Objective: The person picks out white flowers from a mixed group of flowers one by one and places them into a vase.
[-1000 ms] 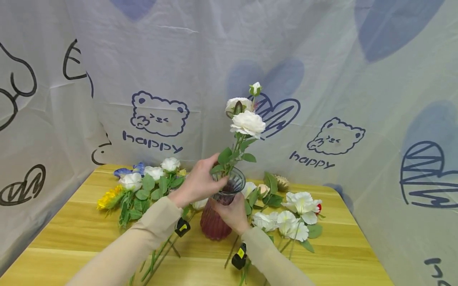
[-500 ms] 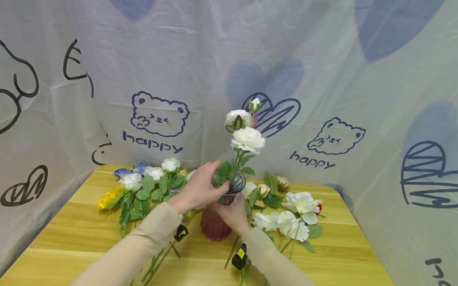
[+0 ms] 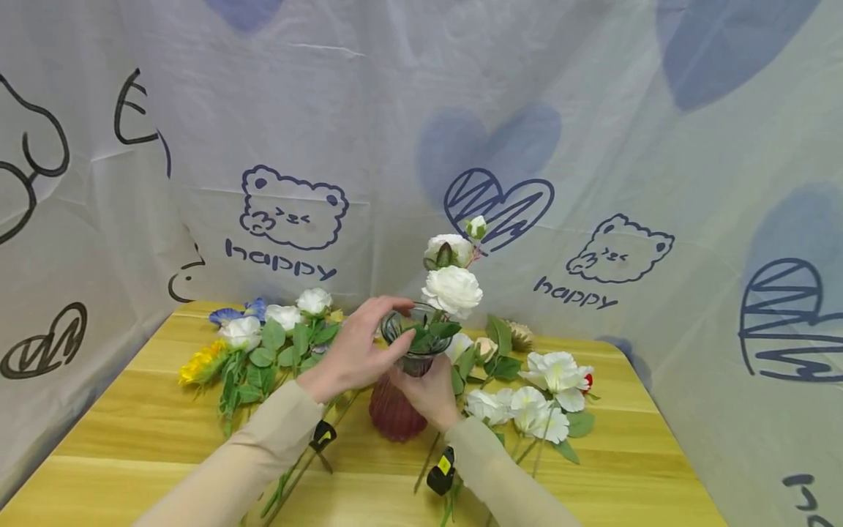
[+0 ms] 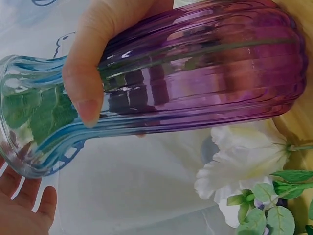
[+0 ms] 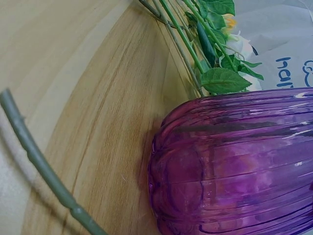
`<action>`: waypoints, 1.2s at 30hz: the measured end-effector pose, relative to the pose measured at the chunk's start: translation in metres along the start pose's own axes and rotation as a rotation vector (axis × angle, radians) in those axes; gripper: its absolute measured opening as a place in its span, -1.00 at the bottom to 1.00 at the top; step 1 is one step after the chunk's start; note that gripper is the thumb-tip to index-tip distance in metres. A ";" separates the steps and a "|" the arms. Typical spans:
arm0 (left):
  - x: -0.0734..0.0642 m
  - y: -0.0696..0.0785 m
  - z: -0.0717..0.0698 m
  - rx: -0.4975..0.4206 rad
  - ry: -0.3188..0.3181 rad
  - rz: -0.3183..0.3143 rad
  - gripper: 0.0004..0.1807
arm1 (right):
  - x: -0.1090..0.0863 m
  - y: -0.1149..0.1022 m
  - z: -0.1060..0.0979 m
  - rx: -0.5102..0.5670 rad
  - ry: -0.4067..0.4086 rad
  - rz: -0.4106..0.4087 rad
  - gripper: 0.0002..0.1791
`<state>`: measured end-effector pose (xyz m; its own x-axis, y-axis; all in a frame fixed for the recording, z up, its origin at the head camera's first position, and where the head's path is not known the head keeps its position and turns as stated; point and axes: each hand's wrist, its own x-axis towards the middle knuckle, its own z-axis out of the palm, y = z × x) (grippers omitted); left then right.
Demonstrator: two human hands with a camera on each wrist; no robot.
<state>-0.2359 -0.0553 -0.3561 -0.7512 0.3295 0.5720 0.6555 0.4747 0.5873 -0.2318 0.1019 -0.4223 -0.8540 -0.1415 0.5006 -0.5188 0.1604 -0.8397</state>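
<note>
A ribbed glass vase (image 3: 398,410), clear bluish at its flared rim and purple-pink below, stands upright on the table. My right hand (image 3: 431,391) grips it around the neck; the thumb shows against the glass in the left wrist view. A white artificial flower spray (image 3: 452,290), with two full blooms and a bud, stands in the vase, leaning right, its leaves at the mouth. Beside the rim, my left hand (image 3: 358,348) has its fingers spread and holds nothing. The left wrist view shows a stem line inside the purple glass (image 4: 220,73). The right wrist view shows only the vase's lower part (image 5: 234,166).
Left of the vase lie a yellow sunflower (image 3: 203,364), a blue flower (image 3: 227,316) and white roses (image 3: 242,333). White open flowers (image 3: 556,377) lie on the right. Loose stems (image 3: 290,483) reach toward the front of the wooden table (image 3: 132,432). A printed cloth hangs behind.
The white flower spray has sunk down into the vase. My left hand has let go of its stem and shifted slightly left and down. The right hand keeps its grip on the neck.
</note>
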 end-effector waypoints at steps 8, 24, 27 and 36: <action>-0.008 -0.009 -0.010 -0.062 0.059 -0.033 -0.61 | 0.003 0.029 0.004 -0.004 0.008 0.035 -0.35; -0.040 -0.035 -0.033 0.011 0.053 -0.212 -0.68 | 0.003 0.044 0.003 0.038 0.008 -0.010 -0.35; -0.050 -0.040 -0.036 0.068 0.003 -0.234 -0.70 | 0.004 0.045 0.003 0.049 0.000 -0.002 -0.38; -0.080 -0.045 -0.042 0.199 -0.183 -0.286 -0.71 | 0.003 0.043 0.002 0.060 -0.004 0.020 -0.33</action>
<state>-0.2019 -0.1373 -0.4039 -0.9147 0.2921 0.2795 0.4030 0.7118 0.5752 -0.2564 0.1060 -0.4575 -0.8640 -0.1424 0.4829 -0.4983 0.1047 -0.8607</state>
